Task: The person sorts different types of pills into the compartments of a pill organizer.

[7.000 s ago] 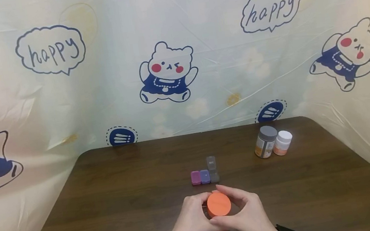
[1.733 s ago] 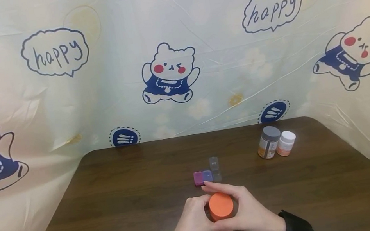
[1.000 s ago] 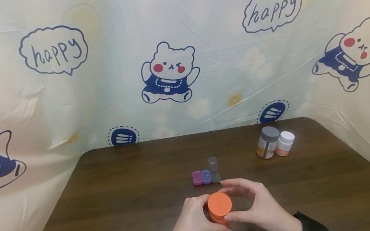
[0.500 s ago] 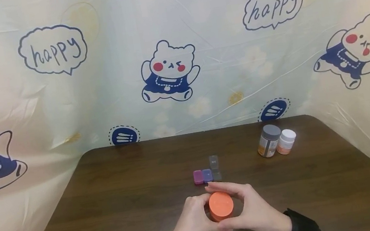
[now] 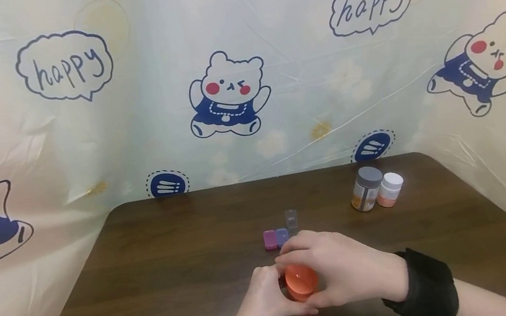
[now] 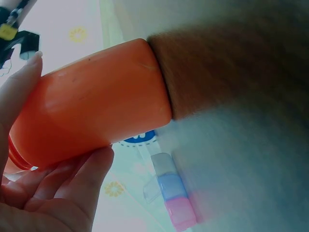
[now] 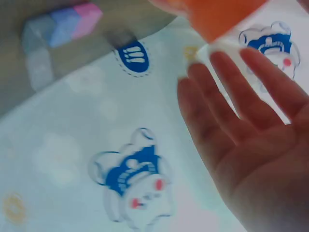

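The left hand (image 5: 265, 302) grasps the orange bottle (image 5: 300, 283) round its body; in the left wrist view the fingers (image 6: 72, 186) curl under the orange plastic and a fingertip lies along its upper side. The bottle stands on the bench (image 5: 153, 280), at its near middle.

The change is in the right hand (image 5: 341, 269). Half a second ago its thumb and fingers ringed the bottle's orange cap from the right side, leaving the whole top in sight. Now the hand has swung over the top, its back turned up to the head camera, so that only part of the cap shows beneath it. The right wrist view shows the palm and fingers (image 7: 231, 92) fairly straight, spread just beside the bottle's orange end (image 7: 222, 14), so the grip looks released rather than clenched. My reading is that the right hand is re-seating itself between turns of the cap, which appears to be on the bottle yet.

Just beyond the bottle lies the row of small pill boxes (image 5: 281, 236), pink, blue and clear. Well off to the bottle's far right stand a grey-lidded jar (image 5: 366, 188) and a white-lidded jar (image 5: 389, 189), touching each other.
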Available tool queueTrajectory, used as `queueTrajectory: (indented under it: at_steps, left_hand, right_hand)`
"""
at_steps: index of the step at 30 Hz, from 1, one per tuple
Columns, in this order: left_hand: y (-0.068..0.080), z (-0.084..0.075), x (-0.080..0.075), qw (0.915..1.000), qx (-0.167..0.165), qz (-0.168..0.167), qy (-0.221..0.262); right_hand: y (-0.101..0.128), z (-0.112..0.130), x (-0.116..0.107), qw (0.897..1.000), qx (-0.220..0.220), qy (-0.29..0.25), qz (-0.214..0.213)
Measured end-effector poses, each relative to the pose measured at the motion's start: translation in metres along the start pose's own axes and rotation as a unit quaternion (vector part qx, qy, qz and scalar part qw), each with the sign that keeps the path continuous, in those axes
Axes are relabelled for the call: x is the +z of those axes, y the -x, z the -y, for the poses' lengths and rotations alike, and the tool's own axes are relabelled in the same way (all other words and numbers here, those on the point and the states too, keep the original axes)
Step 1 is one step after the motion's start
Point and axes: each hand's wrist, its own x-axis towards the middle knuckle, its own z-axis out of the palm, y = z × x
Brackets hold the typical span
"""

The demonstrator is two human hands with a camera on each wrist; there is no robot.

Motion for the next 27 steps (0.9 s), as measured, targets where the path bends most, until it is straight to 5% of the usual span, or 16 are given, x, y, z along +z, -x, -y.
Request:
queueTrajectory:
  at_steps: [7,13,21,27]
  left_hand:
    - [-0.001,-0.003,0.000,0.9998,-0.022,-0.001,0.004]
    - [-0.001,-0.003,-0.001,0.9997,-0.024,0.004,0.002]
    - [-0.001,-0.003,0.000,0.9996,-0.022,0.003,-0.017]
    - [-0.001,-0.005,-0.001,0.9992,-0.034,0.002,-0.023]
  right_hand:
    - [-0.016,0.012,-0.008,0.994,-0.005,0.065,0.085]
    - [-0.016,0.010,-0.014,0.995,0.003,0.030,0.096]
    - [0.003,-0.019,-0.031,0.998,-0.006,-0.059,0.021]
    - [0.026,-0.060,-0.030,0.990,0.079,-0.106,-0.052]
